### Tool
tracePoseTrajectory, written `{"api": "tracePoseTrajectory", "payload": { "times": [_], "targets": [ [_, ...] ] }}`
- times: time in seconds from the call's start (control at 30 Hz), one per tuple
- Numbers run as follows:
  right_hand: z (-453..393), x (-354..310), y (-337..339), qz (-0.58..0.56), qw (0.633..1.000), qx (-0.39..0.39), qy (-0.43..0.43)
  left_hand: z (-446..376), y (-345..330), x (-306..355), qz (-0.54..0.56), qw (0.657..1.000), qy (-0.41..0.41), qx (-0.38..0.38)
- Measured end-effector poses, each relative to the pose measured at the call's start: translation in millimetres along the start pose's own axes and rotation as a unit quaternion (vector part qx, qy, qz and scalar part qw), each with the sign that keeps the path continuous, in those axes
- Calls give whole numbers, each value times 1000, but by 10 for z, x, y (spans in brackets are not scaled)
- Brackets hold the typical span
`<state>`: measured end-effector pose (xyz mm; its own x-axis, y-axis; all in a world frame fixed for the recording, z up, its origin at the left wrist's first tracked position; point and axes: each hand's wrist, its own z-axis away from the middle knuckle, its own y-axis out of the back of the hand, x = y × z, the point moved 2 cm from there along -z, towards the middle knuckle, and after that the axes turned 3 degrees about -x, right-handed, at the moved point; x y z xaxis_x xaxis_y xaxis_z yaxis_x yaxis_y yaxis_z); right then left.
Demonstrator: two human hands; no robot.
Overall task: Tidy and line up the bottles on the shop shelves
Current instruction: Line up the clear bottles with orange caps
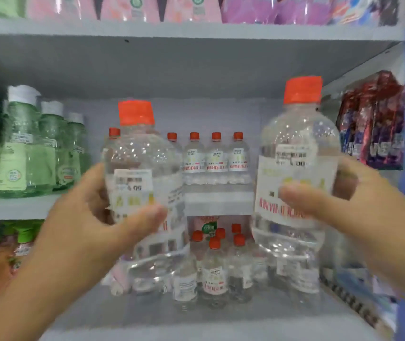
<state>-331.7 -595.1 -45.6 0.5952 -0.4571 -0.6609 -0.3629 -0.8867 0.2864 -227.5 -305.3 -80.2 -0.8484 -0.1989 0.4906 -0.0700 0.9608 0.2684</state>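
place: a shop | evidence: grey shelves [189,30] in tiers, filled with many same goods | clear bottles with red caps [217,157] in a row, each with a price sticker | green bottles [24,143] at left | pink refill pouches [127,8] on top | dark packets [373,124] at right

R-hand bottle [295,173]: white label, red vertical lettering, approx "XINYIME…", rest blurred; price sticker ends "…00". L-hand bottle [144,183]: sticker reads approx "4.00", blurred. Back-row bottles, mid shelf [217,156]: red label text approx "XINYIMEDING", uncertain. Lower-shelf bottles [215,269]: same red text, unreadable.
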Motion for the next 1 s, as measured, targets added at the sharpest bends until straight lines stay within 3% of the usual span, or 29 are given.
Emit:
{"api": "tracePoseTrajectory", "payload": {
  "times": [0.1, 0.23, 0.4, 0.5, 0.67, 0.83, 1.0],
  "targets": [
    [-422, 51, 147, 0, 1000, -12, -2, -480, -247, 151, -43, 999, 19, 12],
    [-933, 339, 113, 55, 997, -25, -52, -1004, -484, 78, -93, 989, 108, 22],
    [-1346, 775, -47, 81, 991, -51, -90, -1487, -590, -262, -184, 951, 241, -51],
    [-1564, 964, -166, 81, 989, -58, -112, -1689, -562, -483, -216, 932, 276, -89],
    [-1981, 1090, -384, 151, 962, -167, -154, -2037, -395, -759, -326, 901, 231, -170],
    [-2320, 1133, -638, 241, 930, -207, -187, -2571, -246, -887, -299, 924, 177, -163],
    [-2643, 1154, -871, 265, 913, -240, -197, -2880, -335, -1082, -411, 878, 70, -233]
  ]
}}
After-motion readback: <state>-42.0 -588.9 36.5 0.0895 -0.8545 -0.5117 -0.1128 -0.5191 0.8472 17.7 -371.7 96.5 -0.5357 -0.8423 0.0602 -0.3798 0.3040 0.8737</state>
